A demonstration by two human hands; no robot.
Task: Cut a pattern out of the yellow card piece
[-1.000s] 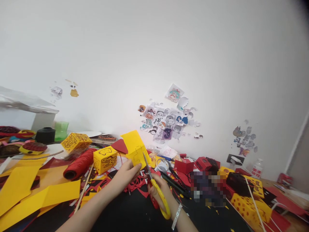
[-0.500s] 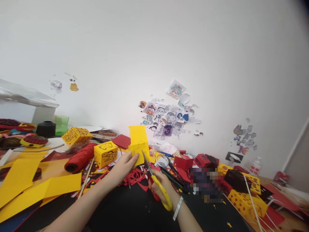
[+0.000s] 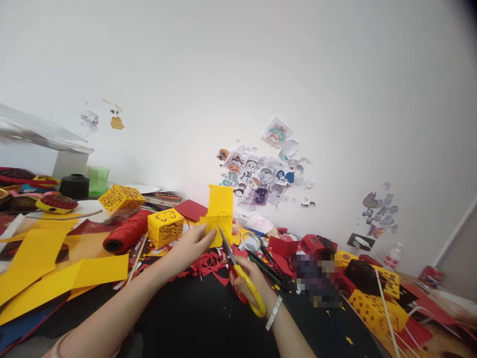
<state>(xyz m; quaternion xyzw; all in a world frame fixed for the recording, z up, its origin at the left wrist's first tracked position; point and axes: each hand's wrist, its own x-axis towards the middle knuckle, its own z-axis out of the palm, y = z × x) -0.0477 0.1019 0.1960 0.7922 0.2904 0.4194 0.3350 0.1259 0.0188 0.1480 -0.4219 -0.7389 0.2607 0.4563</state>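
Note:
My left hand (image 3: 197, 240) pinches the left edge of a folded sheet of yellow paper (image 3: 220, 201), with lines drawn on its lower part. A pair of scissors (image 3: 244, 281) with yellow and red handles is gripped in my right hand (image 3: 251, 278). Its blades point up and left, and the tips lie at the lower part of the yellow paper. Whether the blades are parted, I cannot make out. Below the paper lies a heap of red paper scraps (image 3: 208, 266) on the black table top (image 3: 194, 318).
Left stand decorated yellow boxes (image 3: 166, 228), a red thread spool (image 3: 126, 231) and yellow paper sheets (image 3: 74, 278). Spotted yellow boxes (image 3: 376, 311) and thin sticks lie right. Cut-out drawings (image 3: 261, 174) cover part of the wall behind. A blurred patch hides something right of centre.
The view has shifted a little. The yellow paper has turned slightly more upright in my left hand, and the scissor tips have moved slightly up and left against it.

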